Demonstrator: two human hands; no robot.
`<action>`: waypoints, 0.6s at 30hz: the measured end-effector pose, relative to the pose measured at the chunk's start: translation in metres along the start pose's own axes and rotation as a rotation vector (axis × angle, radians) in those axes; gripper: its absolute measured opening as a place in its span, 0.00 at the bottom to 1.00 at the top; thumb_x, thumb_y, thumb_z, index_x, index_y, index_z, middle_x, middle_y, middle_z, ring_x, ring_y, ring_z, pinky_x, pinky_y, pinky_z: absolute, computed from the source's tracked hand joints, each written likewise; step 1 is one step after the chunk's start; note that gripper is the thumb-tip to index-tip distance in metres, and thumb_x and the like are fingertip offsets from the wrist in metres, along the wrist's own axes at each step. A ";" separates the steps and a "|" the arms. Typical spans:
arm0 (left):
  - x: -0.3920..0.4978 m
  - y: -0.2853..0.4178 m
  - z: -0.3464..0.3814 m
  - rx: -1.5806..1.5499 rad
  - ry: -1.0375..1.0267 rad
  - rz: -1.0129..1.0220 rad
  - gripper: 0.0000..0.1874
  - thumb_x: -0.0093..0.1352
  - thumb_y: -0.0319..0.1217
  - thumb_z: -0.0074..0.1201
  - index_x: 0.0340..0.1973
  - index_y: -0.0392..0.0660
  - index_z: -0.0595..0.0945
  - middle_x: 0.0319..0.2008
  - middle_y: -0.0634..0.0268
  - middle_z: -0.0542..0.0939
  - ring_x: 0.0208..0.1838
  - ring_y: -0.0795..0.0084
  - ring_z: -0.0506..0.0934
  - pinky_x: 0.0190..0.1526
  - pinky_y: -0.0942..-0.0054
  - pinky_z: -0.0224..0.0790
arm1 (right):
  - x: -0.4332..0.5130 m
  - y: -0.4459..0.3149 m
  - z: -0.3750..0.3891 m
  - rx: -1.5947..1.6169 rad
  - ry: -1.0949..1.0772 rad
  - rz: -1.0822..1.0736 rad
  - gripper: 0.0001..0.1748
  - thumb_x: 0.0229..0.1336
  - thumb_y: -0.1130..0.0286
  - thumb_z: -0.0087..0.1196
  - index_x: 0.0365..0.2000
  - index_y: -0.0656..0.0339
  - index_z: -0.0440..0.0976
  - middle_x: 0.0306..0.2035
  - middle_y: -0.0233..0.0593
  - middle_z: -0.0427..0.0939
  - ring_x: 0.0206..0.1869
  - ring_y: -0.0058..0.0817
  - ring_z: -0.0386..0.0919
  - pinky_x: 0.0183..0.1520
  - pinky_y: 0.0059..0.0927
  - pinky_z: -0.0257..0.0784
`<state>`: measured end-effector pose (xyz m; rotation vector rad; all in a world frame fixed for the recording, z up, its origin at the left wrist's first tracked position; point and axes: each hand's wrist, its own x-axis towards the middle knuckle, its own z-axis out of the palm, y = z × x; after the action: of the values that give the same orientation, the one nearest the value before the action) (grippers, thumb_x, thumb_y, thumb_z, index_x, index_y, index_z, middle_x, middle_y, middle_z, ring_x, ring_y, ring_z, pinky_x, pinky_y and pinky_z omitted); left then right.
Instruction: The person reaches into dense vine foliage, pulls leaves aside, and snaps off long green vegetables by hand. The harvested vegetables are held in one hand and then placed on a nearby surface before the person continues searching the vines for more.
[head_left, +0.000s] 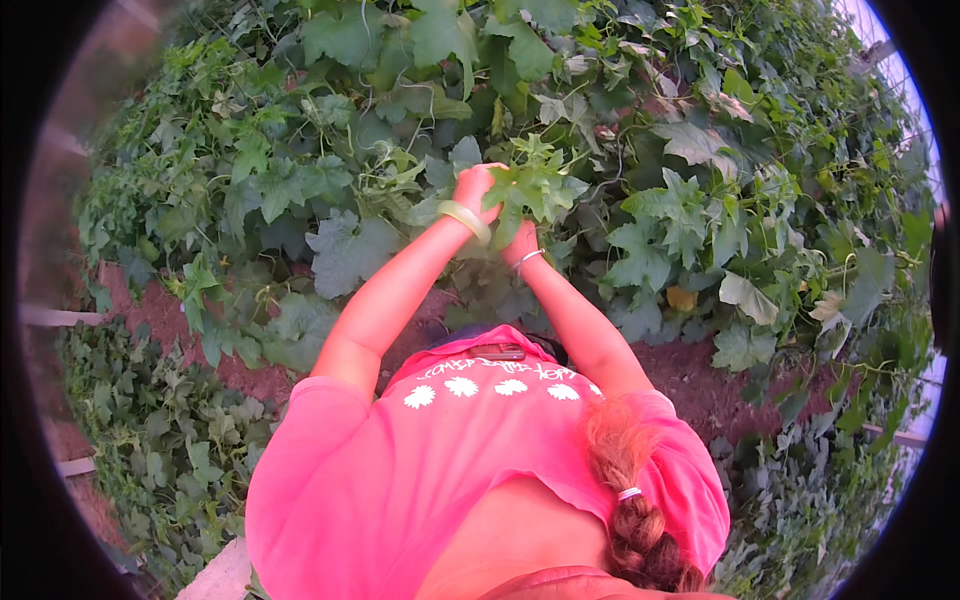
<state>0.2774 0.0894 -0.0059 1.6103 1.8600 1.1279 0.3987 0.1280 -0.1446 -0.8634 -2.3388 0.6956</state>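
Observation:
My left hand (478, 189), with a pale bangle (465, 218) at the wrist, is curled at the left edge of a bright green leafy vine shoot (534, 184). Its fingers appear closed on the shoot, though leaves cover their tips. Just below and to the right, my right hand (520, 241) reaches up under the same shoot. A silver bracelet (529, 259) circles that wrist. Lobed leaves hide most of the right fingers, so their grip does not show. Around both hands grows a dense wall of climbing vine foliage (300, 184).
Thin curling wires or strings (431, 97) hang among the leaves above my hands. A broad grey-green leaf (352, 251) stands left of my forearms, and a yellowed leaf (681, 298) lies low at right. Bare reddish soil (697, 386) runs between this row and more vines (165, 457) behind me.

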 end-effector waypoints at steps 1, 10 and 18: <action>-0.002 -0.013 0.003 0.064 0.020 0.045 0.12 0.60 0.27 0.56 0.40 0.43 0.80 0.33 0.50 0.81 0.36 0.51 0.80 0.38 0.63 0.73 | 0.000 -0.004 -0.005 -0.070 -0.109 0.043 0.09 0.49 0.69 0.52 0.33 0.59 0.75 0.30 0.50 0.77 0.33 0.52 0.77 0.36 0.47 0.72; -0.029 -0.071 0.021 -1.511 -0.308 -0.504 0.15 0.70 0.32 0.43 0.49 0.39 0.75 0.46 0.56 0.79 0.46 0.63 0.78 0.50 0.62 0.72 | -0.018 -0.049 -0.074 0.392 0.163 0.381 0.15 0.45 0.77 0.58 0.39 0.64 0.74 0.32 0.48 0.80 0.35 0.49 0.79 0.41 0.40 0.74; -0.044 -0.033 0.015 -0.913 -0.359 -0.551 0.09 0.64 0.25 0.54 0.41 0.42 0.79 0.38 0.66 0.81 0.37 0.77 0.79 0.36 0.80 0.72 | -0.039 -0.035 -0.062 0.315 0.106 0.242 0.15 0.46 0.74 0.58 0.38 0.62 0.78 0.35 0.47 0.81 0.37 0.41 0.81 0.39 0.32 0.74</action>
<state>0.2793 0.0521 -0.0486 0.6625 1.1488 1.0866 0.4490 0.0945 -0.0909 -1.0176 -1.9791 1.0588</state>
